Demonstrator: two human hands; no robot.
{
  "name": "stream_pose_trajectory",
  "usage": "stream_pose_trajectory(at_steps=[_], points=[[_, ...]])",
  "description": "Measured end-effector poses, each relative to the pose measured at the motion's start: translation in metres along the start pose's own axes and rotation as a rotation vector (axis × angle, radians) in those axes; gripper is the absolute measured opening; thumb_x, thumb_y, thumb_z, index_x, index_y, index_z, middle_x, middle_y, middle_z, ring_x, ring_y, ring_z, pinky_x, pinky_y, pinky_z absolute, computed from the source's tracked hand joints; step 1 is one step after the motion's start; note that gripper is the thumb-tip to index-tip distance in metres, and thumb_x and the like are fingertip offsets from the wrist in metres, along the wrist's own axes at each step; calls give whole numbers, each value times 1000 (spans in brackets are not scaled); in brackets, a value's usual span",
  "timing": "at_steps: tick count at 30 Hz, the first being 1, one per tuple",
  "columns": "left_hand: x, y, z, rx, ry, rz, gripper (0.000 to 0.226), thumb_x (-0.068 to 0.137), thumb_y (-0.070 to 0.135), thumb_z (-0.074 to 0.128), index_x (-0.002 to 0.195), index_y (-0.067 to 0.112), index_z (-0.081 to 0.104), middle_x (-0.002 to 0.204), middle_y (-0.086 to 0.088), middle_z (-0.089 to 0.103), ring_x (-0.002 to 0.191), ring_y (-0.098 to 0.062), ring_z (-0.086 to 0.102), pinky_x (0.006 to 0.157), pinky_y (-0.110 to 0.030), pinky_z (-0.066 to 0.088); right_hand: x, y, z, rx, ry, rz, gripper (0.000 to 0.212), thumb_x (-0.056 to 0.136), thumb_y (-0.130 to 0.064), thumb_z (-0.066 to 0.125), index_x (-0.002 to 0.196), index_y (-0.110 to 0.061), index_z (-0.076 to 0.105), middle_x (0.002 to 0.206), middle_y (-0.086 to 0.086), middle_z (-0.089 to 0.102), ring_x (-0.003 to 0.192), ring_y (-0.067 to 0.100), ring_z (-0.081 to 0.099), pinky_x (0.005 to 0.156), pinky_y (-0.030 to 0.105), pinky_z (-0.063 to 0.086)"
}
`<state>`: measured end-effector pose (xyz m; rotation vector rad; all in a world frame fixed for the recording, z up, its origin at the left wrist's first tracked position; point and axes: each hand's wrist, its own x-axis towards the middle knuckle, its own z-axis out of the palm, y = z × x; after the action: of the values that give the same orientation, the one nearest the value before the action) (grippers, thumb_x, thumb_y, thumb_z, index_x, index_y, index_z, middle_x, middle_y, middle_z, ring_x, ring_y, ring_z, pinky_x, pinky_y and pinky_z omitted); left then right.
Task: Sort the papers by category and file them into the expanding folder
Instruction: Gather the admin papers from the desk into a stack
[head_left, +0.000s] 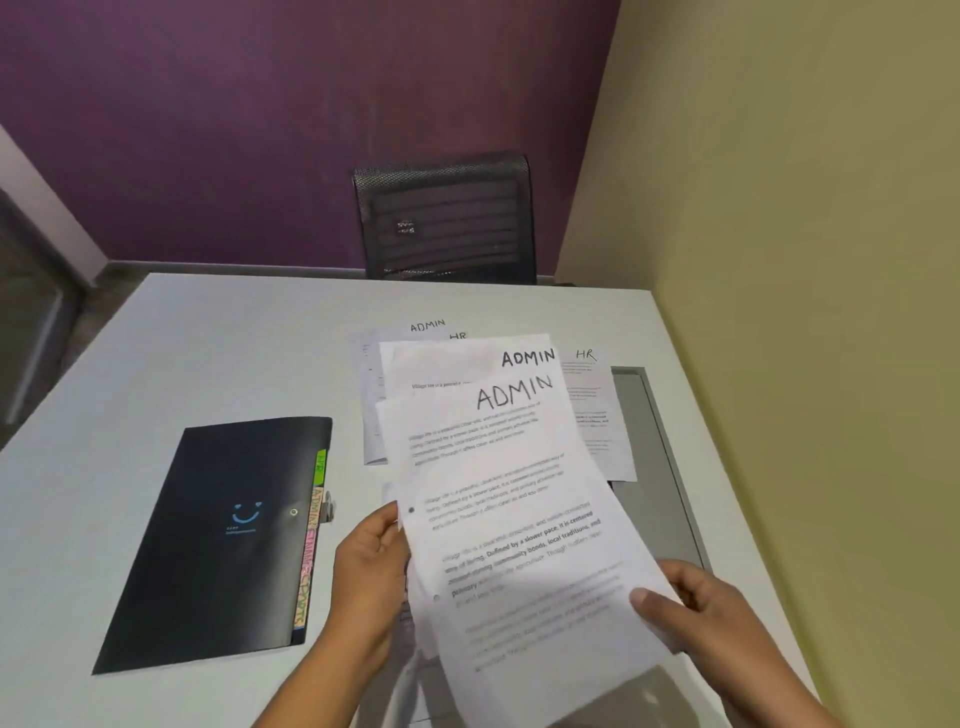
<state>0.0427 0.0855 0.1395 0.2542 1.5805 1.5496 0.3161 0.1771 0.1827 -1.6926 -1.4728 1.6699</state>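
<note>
Head view. Both hands hold paper above the white worktop (208, 338).

- Right hand (696, 608): thumb on top, pinching the lower right corner of the top sheet marked ADMIN (509, 493).
- Left hand (371, 566): fingers curled round the left edge of the sheets beneath it.
- A second ADMIN sheet (467, 364) shows just behind; held or lying, cannot tell.
- Loose sheets lie beyond it. One HR sheet (592, 405) lies flat on the worktop to the right.
- Black expanding folder (223, 540) lies closed, left of the hands and apart from them. Coloured index tabs (311, 540) run along its right edge.
- Mesh office chair (447, 218) at the far side.
</note>
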Motion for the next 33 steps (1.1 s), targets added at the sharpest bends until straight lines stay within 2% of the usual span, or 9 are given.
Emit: stream_pose_trajectory(at_steps=[2,3,5,7,12,18,23,28,33], points=[[-5,0,2,-6,-9,-10,23,93,2,60,109,15,71,100,-8,77,92,-28,73,72,-33,60,3,-8,5,1,-90,1,35,75,-31,78,106,-17,70,96,3,79,82,21,75,59,26,53],[-8,-1,2,-5,-9,-13,23,93,2,60,108,15,71,101,-8,77,93,-29,73,76,-36,60,6,-13,9,17,-138,11,28,83,-29,77,108,-18,70,99,3,79,84,21,76,63,32,59],[-13,-2,2,-3,-1,-21,25,93,1,59,108,16,71,101,-8,77,94,-30,73,81,-40,59,14,-22,15,59,-191,24,22,92,-25,69,111,-15,72,102,5,78,91,25,76,87,48,58],[-17,-1,3,-7,-2,-28,28,92,-3,58,109,15,70,102,-9,77,96,-30,73,82,-39,59,20,-28,18,111,-191,33,23,94,-24,65,110,-10,73,101,8,78,93,28,75,95,50,55],[-23,3,1,-50,1,-23,32,90,-12,55,108,12,68,101,-8,77,88,-22,75,65,-26,61,24,-30,17,142,-219,25,21,93,-15,65,111,-5,73,106,15,77,98,34,74,98,54,52],[-29,2,-1,-78,-27,-21,33,86,-13,61,107,11,68,100,-7,77,88,-21,75,64,-26,60,35,-34,17,127,-129,-48,27,91,-25,68,97,0,75,94,18,78,91,41,73,87,50,55],[-32,-1,1,-103,-22,-27,31,86,-12,60,107,8,69,103,-11,76,91,-25,74,67,-28,61,45,-34,21,165,-141,-137,19,94,-5,62,110,-2,73,103,16,77,98,37,73,94,51,55],[-32,8,4,-170,-46,-55,25,102,23,48,108,15,71,101,-3,77,86,-13,75,70,-26,56,48,-23,21,212,-137,-153,23,93,3,61,112,-2,71,106,15,76,98,34,73,92,48,55],[-30,9,5,-41,-115,58,28,87,-8,62,110,8,69,104,-7,77,98,-22,73,71,-23,59,53,-11,26,97,-50,-236,24,84,19,62,95,-2,69,94,16,77,80,27,71,79,41,55]])
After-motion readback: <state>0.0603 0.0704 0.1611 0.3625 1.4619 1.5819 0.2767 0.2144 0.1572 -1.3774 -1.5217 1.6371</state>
